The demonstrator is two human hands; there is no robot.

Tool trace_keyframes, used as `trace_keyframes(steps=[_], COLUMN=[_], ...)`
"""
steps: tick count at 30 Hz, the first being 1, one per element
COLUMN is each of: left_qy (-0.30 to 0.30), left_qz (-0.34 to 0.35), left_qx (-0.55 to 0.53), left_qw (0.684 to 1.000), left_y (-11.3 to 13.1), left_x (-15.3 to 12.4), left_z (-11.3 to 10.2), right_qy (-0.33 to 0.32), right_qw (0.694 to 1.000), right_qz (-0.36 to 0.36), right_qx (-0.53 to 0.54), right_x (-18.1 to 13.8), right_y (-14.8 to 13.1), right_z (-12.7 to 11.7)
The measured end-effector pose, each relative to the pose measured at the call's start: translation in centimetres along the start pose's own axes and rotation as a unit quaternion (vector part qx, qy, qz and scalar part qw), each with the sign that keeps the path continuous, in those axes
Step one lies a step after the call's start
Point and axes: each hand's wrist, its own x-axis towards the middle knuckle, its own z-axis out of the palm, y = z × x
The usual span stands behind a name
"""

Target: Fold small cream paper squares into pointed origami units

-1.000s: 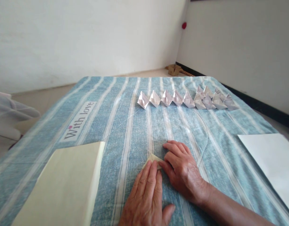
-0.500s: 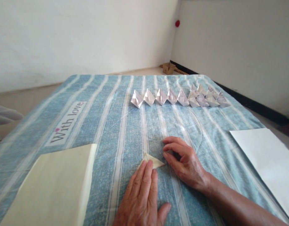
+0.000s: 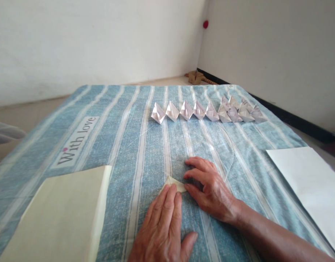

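Observation:
A small piece of cream paper (image 3: 174,180), folded to a triangular point, lies on the striped cloth in front of me. My left hand (image 3: 164,225) rests flat across its near part, fingers straight and side by side, thumb out to the right. At the paper's right corner is my right hand (image 3: 212,191), its thumb tip at that corner and its curved fingers apart above the cloth. Whether the thumb presses on the corner or only touches it, I cannot tell. The paper's lower half is hidden under my left fingers.
Folded paper boats (image 3: 186,111) stand in a row farther back, bunched at the right. A cream sheet stack (image 3: 60,214) lies at the left and white sheets (image 3: 311,185) at the right. The blue striped cloth (image 3: 123,145) covers the table. A cardboard box (image 3: 195,77) sits beyond it.
My right hand has shifted slightly left, bringing its thumb to the paper's right corner. The left hand stays on the paper. The whole view has shifted a little.

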Motion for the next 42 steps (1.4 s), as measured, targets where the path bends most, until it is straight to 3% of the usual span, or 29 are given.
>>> trace_keyframes(steps=[21, 30, 35, 42], left_qy=[-0.016, -0.021, -0.023, -0.048], left_qz=[-0.001, 0.002, -0.003, -0.037], left_qx=[-0.006, -0.006, -0.011, -0.040], left_qw=[1.000, 1.000, 1.000, 0.997], left_y=[-0.2, -0.3, -0.2, 0.5], left_x=[-0.1, -0.1, -0.3, -0.2], left_z=[0.0, 0.1, 0.1, -0.3], right_qy=[-0.027, -0.049, 0.013, -0.003], right_qw=[0.997, 0.998, 0.998, 0.997], right_qz=[0.029, 0.011, 0.000, -0.021], right_qx=[0.068, 0.033, 0.068, -0.072], right_x=[0.3, 0.3, 0.1, -0.3], right_y=[0.8, 0.9, 0.8, 0.1], right_z=[-1.0, -0.8, -0.6, 0.6])
